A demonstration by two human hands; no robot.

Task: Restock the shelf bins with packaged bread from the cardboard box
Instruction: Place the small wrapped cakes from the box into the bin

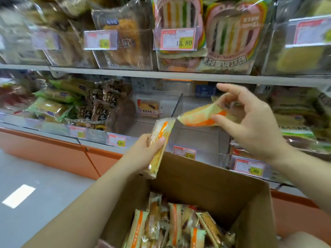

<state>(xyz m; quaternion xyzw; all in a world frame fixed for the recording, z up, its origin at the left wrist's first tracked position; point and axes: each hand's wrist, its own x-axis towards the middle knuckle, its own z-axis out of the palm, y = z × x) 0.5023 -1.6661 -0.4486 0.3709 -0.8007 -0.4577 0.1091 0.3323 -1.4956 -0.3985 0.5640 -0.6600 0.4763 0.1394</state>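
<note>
Mid-restock, our right hand [250,122] pinches a pack [200,116] over the clear bin [202,140], our left hand [143,154] grips a second pack [159,145] above the box [206,179]; next, we judge, lowering the first in flat.

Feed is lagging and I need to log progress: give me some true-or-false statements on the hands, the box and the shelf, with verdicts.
1. The left hand holds a bread packet. True.
2. The right hand is open and holds nothing. False: it pinches a second bread packet in front of the lower shelf.
3. The cardboard box is empty. False: many boxed packets lie in it.
4. The clear bin left of the divider is packed full. False: a single back packet shows in it.
5. An upper-shelf price tag reads 13.80. True.
</note>
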